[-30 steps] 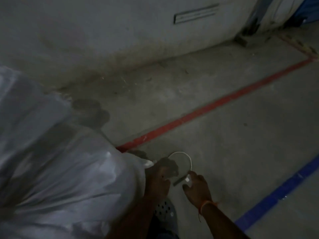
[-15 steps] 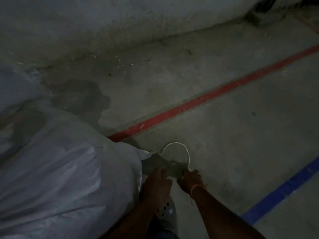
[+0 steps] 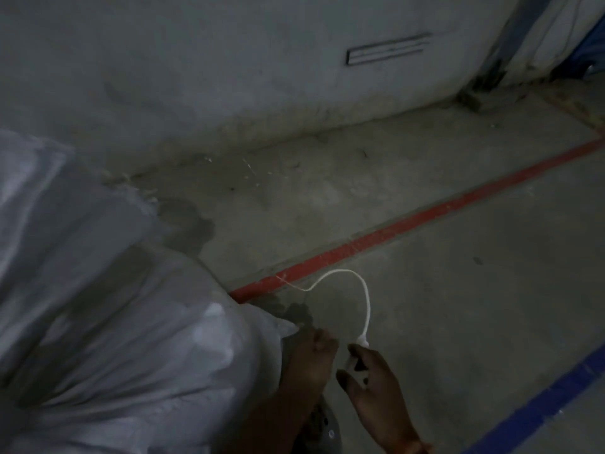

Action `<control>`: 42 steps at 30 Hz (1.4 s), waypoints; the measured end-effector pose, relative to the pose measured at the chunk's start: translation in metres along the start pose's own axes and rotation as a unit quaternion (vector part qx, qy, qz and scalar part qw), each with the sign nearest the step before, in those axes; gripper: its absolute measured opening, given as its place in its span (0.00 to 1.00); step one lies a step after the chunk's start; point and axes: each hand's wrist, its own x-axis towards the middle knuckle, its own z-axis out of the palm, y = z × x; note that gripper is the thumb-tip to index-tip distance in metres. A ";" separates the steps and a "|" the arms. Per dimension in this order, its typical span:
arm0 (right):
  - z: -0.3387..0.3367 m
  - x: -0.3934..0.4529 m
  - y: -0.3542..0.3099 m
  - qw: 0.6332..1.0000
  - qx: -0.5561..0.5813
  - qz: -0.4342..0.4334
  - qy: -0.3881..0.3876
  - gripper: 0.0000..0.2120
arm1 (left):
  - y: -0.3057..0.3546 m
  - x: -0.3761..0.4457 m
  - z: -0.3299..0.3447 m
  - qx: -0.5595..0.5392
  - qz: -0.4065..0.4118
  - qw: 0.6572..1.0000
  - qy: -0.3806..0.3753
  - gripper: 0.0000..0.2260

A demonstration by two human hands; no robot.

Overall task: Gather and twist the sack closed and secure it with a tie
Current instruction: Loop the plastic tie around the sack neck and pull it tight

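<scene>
Lighting here is really dim, so no brand or lettering is coming through anywhere. The only label-looking thing is a long narrow rectangular plate (image 3: 388,53) fixed on the grey wall (image 3: 229,60), and whatever is on it is too blurry to read.

The big white woven plastic sack (image 3: 108,322) is lying on its side and filling the lower left of the view, with its gathered neck pointing right toward the hands. The left hand (image 3: 311,358) is clenching around that bunched neck end. The right hand (image 3: 376,388) is sitting just beside it, pinching the near end of a thin white cord tie (image 3: 363,290) between thumb and fingers, with the other fingers loosely curled. The cord is arcing up and away over the floor, its frayed far end lying near the red stripe.

The dusty grey concrete floor (image 3: 458,306) is carrying a painted red line (image 3: 425,217) running diagonally and a blue line (image 3: 556,391) at the lower right. A dark stain (image 3: 186,221) is spreading by the sack, and bits of debris are sitting along the wall base.
</scene>
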 end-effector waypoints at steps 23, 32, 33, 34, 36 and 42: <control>-0.015 -0.143 -0.337 0.932 0.345 -0.106 0.030 0.17 | 0.123 -0.258 -0.195 0.083 0.184 0.979 0.019 0.09; 0.013 -0.133 -0.325 0.892 0.449 0.017 0.056 0.12 | 0.026 -0.237 -0.250 0.167 0.142 0.784 0.581 0.47; 0.016 -0.129 -0.326 0.891 0.450 0.019 0.057 0.12 | 0.020 -0.227 -0.253 0.177 0.115 0.800 0.562 0.55; 0.018 -0.125 -0.326 0.888 0.455 0.023 0.058 0.12 | 0.016 -0.217 -0.255 0.187 0.095 0.818 0.536 0.60; 0.024 -0.119 -0.327 0.883 0.464 0.043 0.055 0.12 | 0.013 -0.199 -0.257 0.201 0.066 0.837 0.506 0.65; 0.041 -0.096 -0.319 0.860 0.490 0.123 0.076 0.14 | 0.018 -0.169 -0.277 0.117 0.015 0.867 0.485 0.41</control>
